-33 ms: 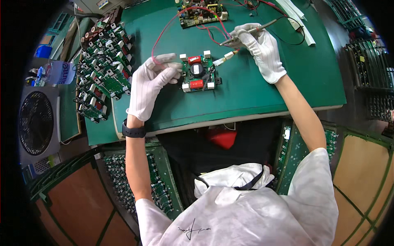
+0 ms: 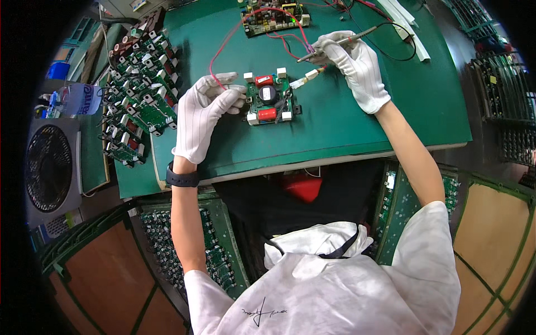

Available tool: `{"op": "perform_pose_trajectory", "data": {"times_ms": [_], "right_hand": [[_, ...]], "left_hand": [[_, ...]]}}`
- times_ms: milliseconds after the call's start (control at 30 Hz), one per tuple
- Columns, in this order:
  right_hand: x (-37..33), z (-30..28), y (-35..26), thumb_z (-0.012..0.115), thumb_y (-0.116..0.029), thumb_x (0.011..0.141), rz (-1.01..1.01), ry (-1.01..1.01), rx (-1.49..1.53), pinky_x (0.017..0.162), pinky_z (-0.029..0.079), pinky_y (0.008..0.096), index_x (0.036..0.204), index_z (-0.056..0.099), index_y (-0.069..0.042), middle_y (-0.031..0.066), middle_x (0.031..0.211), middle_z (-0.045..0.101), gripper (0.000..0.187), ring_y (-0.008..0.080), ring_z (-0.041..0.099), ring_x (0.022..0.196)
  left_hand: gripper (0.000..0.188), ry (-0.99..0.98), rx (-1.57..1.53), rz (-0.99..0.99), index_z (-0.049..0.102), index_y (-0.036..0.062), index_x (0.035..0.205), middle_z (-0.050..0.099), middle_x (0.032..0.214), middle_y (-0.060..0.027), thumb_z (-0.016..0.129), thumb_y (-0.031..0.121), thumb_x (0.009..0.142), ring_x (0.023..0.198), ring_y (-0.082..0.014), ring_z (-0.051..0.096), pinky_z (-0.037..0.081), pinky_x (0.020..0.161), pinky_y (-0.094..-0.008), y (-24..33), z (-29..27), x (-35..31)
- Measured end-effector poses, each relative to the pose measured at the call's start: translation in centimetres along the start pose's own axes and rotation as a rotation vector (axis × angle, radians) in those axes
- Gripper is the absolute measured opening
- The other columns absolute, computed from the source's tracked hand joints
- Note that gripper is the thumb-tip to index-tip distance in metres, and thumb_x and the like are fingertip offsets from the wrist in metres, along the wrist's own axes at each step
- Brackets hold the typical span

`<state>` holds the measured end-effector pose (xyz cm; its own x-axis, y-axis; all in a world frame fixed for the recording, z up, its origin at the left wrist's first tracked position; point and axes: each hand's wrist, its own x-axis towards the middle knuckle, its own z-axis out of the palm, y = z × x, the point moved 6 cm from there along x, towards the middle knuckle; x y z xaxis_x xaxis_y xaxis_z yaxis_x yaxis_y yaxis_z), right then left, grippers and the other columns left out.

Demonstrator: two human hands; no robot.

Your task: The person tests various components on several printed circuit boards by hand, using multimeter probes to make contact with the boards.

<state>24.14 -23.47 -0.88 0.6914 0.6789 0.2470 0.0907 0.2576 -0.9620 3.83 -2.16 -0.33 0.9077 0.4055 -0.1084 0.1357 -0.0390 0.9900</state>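
Note:
A small green circuit board [image 2: 268,96] with red capacitors, a round black coil and white corner blocks lies on the green mat. My white-gloved left hand [image 2: 209,106] is at its left edge, thumb and fingers pinched together on the end of a red wire [image 2: 219,47]. The wire arches over to a larger circuit board [image 2: 273,18] at the back. My gloved right hand [image 2: 352,70] holds a slim pen-shaped probe [image 2: 349,39], its tip pointing left above the mat. Below its fingers, a lead with a white-wrapped end [image 2: 303,82] touches or nearly touches the small board's right side.
Several similar boards [image 2: 142,100] are piled at the left of the table. White strips [image 2: 403,28] and a black cable [image 2: 412,47] lie at the back right. A fan [image 2: 50,166] stands far left. Trays of boards [image 2: 220,245] sit below the table's front edge.
My left hand has closed its fingers a little, and the red wire's end has shifted right and down toward the small board. My right hand and the probe have hardly moved.

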Motion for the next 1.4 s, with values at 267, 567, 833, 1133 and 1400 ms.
{"op": "perform_pose_trajectory", "data": {"times_ms": [267, 567, 833, 1133, 1400], "right_hand": [[-0.2, 0.6, -0.5, 0.072, -0.019, 0.101, -0.08, -0.083, -0.083, 0.095, 0.059, 0.0319, 0.109, 0.071, 0.001, 0.009, 0.1, 0.076, 0.021, 0.0172, 0.073, 0.098], [-0.9, 2.0, -1.0, 0.075, -0.014, 0.097, -0.218, -0.241, -0.287, 0.083, 0.06, 0.0285, 0.11, 0.073, 0.0, 0.0074, 0.101, 0.073, 0.02, 0.0161, 0.073, 0.093], [-0.8, 2.7, -1.0, 0.07, -0.009, 0.098, -0.172, -0.309, -0.303, 0.085, 0.06, 0.0294, 0.11, 0.073, 0.002, 0.0098, 0.102, 0.075, 0.017, 0.0173, 0.075, 0.095], [-1.0, 2.4, -0.5, 0.071, -0.006, 0.095, -0.206, -0.305, -0.435, 0.077, 0.059, 0.033, 0.106, 0.075, 0.0, 0.0112, 0.098, 0.073, 0.013, 0.0199, 0.073, 0.09], [-0.9, 2.8, -1.7, 0.072, -0.002, 0.087, -0.131, -0.22, -0.389, 0.072, 0.057, 0.0324, 0.093, 0.072, -0.001, 0.0113, 0.089, 0.072, 0.006, 0.0194, 0.07, 0.078]], "left_hand": [[0.031, 0.039, 0.181, 0.033, 0.07, -0.0015, 0.123, 0.077, 0.104, -0.007, 0.074, 0.017, 0.099, 0.09, -0.0115, 0.072, 0.056, 0.079, -0.0246, -0.7, 0.3, 0.2], [0.015, 0.067, 0.686, 0.503, 0.078, 0.0011, 0.105, 0.071, 0.09, -0.0063, 0.079, 0.005, 0.09, 0.076, -0.0119, 0.067, 0.052, 0.068, -0.0257, 1.2, 1.7, -0.6], [0.016, 0.068, 0.711, 0.524, 0.079, 0.0038, 0.105, 0.07, 0.088, -0.0073, 0.079, 0.005, 0.089, 0.074, -0.0163, 0.067, 0.051, 0.065, -0.0284, 1.6, 1.7, -1.0], [0.007, 0.096, 0.683, 0.628, 0.077, 0.0035, 0.09, 0.068, 0.081, -0.01, 0.08, 0.004, 0.085, 0.068, -0.0226, 0.065, 0.052, 0.061, -0.0321, 1.7, 1.7, -1.0], [0.015, 0.059, 0.554, 0.537, 0.078, 0.0056, 0.101, 0.067, 0.082, -0.0111, 0.082, 0.012, 0.087, 0.072, -0.0264, 0.066, 0.054, 0.065, -0.0356, 1.9, 1.5, -1.0]]}}
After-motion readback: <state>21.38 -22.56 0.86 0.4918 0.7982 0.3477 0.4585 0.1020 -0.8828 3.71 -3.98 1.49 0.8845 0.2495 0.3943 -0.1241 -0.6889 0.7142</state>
